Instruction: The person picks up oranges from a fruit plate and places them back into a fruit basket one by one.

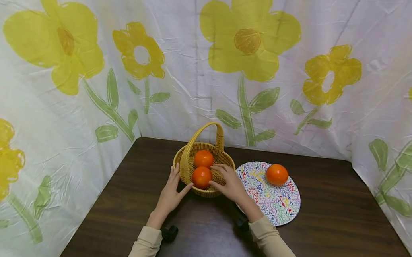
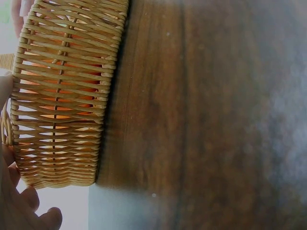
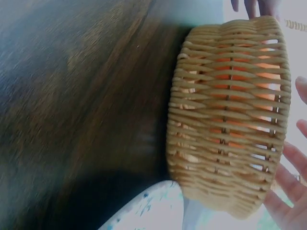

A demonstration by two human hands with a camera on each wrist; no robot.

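Observation:
A yellow wicker basket (image 1: 229, 161) with an arched handle stands on the table, with two glossy round orange fruits (image 1: 204, 158) inside, one behind the other. My left hand (image 1: 168, 195) rests against the basket's left side, fingers stretched along the outside and thumb at the front rim. Over the right rim reaches my right hand (image 1: 233, 185), its fingers spread, with thumb and fingertips beside the nearer fruit (image 1: 201, 178). In the right wrist view the right fingers (image 3: 291, 184) show behind the rim. A third orange fruit (image 1: 277, 174) lies on a patterned round plate (image 1: 269, 204).
The plate sits just right of the basket. Dark wood tabletop (image 1: 335, 225) runs under everything. Behind and at both sides hangs a white curtain (image 1: 182, 63) with yellow flowers, meeting the table's back edge close behind the basket.

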